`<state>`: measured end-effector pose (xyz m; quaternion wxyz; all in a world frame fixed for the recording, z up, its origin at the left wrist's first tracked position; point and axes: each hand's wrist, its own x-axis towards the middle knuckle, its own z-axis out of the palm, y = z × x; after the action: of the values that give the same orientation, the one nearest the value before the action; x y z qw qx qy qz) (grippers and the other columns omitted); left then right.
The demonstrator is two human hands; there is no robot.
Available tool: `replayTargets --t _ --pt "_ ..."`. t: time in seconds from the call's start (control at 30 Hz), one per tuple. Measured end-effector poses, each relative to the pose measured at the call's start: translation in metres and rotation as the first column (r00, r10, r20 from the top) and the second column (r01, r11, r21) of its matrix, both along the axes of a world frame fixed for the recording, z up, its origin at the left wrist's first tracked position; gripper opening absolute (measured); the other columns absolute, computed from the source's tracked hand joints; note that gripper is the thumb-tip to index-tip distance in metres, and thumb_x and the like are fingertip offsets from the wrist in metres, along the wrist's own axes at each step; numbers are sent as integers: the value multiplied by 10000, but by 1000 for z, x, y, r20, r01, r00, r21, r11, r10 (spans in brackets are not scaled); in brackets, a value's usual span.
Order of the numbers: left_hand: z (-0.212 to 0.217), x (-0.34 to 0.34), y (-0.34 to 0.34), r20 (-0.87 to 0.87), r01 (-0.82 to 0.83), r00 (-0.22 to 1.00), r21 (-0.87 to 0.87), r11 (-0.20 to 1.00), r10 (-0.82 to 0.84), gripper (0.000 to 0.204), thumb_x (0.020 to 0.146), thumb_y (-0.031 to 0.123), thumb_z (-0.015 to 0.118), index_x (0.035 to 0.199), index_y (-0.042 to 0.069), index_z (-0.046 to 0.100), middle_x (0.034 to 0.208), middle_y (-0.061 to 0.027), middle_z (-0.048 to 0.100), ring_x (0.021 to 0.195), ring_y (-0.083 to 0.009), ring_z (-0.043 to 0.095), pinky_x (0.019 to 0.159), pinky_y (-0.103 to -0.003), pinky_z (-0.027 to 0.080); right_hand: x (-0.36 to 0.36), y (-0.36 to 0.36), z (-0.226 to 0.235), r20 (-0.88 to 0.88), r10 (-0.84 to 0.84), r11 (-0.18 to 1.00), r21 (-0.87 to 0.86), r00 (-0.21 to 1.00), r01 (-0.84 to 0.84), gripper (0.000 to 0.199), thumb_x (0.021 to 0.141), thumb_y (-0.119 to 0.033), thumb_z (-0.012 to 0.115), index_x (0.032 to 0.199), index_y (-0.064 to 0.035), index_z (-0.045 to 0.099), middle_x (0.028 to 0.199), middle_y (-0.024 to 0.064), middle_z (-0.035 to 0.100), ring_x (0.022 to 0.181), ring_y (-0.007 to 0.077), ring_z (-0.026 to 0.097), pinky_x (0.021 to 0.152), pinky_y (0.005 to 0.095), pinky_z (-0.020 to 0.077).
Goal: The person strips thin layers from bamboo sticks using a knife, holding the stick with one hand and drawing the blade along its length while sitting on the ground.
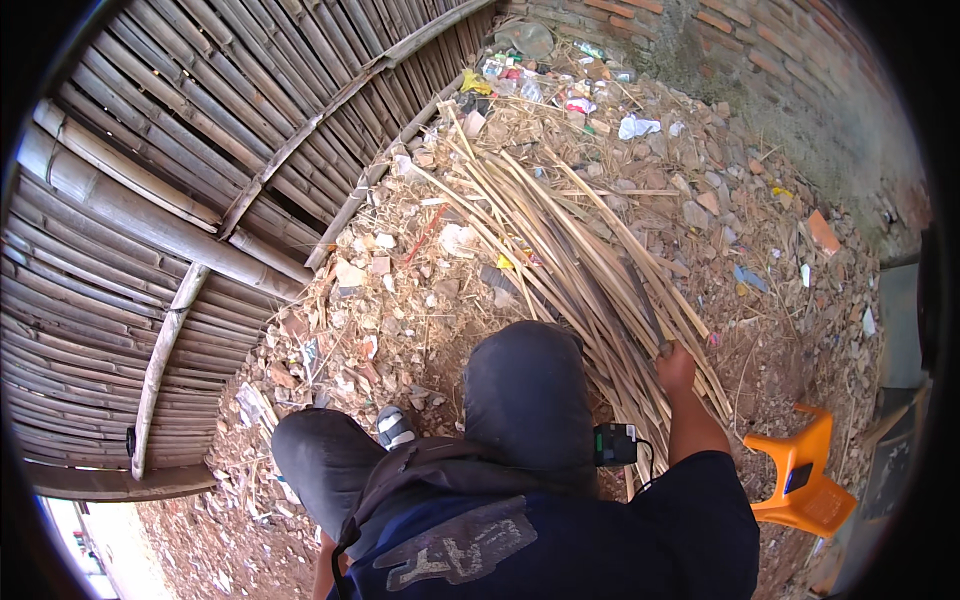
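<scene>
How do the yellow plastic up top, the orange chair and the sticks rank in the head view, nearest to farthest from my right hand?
1. Sticks: nearest, right beside and ahead of your right hand.
2. Orange chair: to the right and lower in the picture.
3. Yellow plastic: farthest, well ahead, toward the upper left.

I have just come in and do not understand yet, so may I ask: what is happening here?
A crouching person's right hand is closed around the end of a long dark tool, perhaps a blade, over a loose pile of long sticks. The left hand is out of sight. The sticks lie on rubble-strewn ground, between a bamboo wall and an orange chair.
</scene>
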<state>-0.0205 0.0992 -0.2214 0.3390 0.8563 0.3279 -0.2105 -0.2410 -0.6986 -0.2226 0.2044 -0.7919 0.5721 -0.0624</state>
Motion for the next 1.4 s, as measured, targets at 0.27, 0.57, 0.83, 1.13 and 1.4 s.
replayTargets --t 0.27,0.57,0.83,1.13,1.4 --pt "21 44 33 351 -109 924 -145 983 154 445 1056 322 507 1431 88 456 1338 -96 616 1096 -225 635 872 -366 509 44 -10 88 191 243 961 -181 951 -209 335 751 -160 754 1061 -52 687 967 220 705 932 425 678 790 482 534" --pt "238 121 -47 904 234 427 -94 968 -15 372 1071 278 490 1383 76 514 1284 -88 638 1168 -203 616 948 -351 521 105 23 197 320 535 844 -257 782 -471 315 748 -134 775 1031 -25 691 870 201 686 859 401 677 757 448 525" --pt "430 56 -77 749 111 -550 504 856 -370 557 1087 400 380 1377 -67 477 1389 -285 553 1297 -375 558 1138 -495 405 145 64 282 244 728 681 -151 641 -716 318 754 -176 810 1011 -20 705 798 164 655 741 305 638 703 401 493" --pt "345 93 -143 496 303 118 807 507 -860 728 835 401 769 1424 85 481 1464 -177 482 1409 -400 409 1164 -573 293 187 125 356 239 937 233 119 256 -965 439 761 -277 824 1077 -1 694 859 148 678 784 244 633 733 377 490" --pt "312 82 -125 361 630 244 646 430 -900 417 830 335 758 1164 111 649 949 -127 711 933 -340 693 884 -496 523 229 165 380 298 954 -77 202 -13 -976 479 783 -320 825 1116 -7 684 945 144 703 865 254 658 757 369 496"
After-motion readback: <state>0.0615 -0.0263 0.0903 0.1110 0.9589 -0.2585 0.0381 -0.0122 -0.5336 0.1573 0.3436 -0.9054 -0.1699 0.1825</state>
